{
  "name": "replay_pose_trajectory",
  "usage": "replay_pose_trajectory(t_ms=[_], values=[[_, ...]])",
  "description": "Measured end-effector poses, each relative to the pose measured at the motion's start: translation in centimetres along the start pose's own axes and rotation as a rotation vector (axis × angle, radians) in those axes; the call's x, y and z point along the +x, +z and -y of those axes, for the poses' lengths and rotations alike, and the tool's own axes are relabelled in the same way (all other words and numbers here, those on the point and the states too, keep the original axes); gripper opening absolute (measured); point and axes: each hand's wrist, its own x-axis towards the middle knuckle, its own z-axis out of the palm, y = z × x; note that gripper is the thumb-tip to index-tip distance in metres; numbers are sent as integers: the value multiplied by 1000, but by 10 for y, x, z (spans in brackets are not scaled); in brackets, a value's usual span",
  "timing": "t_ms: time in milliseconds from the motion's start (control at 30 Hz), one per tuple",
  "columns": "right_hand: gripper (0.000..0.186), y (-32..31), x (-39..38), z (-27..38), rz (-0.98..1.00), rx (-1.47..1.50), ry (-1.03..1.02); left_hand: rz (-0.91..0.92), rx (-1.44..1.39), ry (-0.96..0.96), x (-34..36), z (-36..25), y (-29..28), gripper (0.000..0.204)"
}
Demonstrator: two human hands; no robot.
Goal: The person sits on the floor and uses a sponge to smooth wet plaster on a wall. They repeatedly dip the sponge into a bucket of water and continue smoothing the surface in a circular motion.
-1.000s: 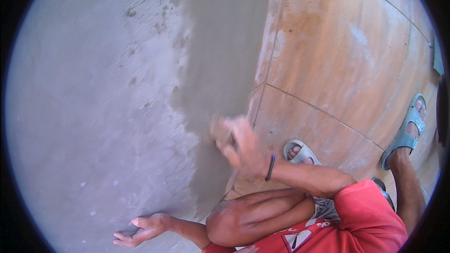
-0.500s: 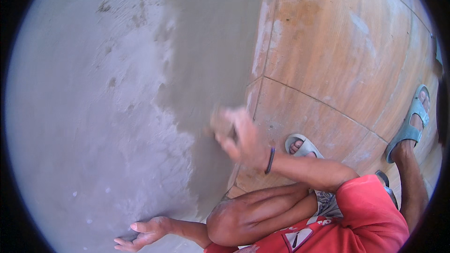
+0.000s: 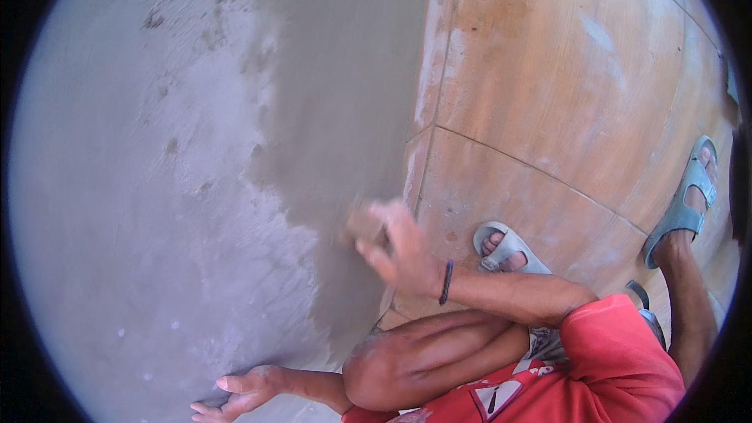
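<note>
we see a plastered wall (image 3: 157,188), its left part pale and dry, with a darker, wet, smooth band (image 3: 345,110) running down beside it. to the right lies a floor of large orange-brown tiles (image 3: 564,86) with thin joints. a person in a red shirt (image 3: 619,368) crouches at the lower edge, one bare knee (image 3: 376,372) raised, feet in pale grey sandals (image 3: 505,249). the right hand (image 3: 399,247), blurred, wears a dark wristband (image 3: 446,282); its grip is curled shut around a small brownish block, probably a float or sponge (image 3: 364,225), pressed on the lower edge of the wet band. the left hand (image 3: 239,392) lies open and flat against the pale plaster near the wall's foot, holding nothing.
</note>
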Motion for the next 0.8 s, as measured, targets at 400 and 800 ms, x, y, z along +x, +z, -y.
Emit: replay_pose_trajectory(t_ms=[400,800], values=[[52,-22,56,16,-196,25,-13,-18,30,-9,-3,-1,1,61],[47,-73,136,26,-280,123,-4,-4,5,-5,-5,-1,1,62]])
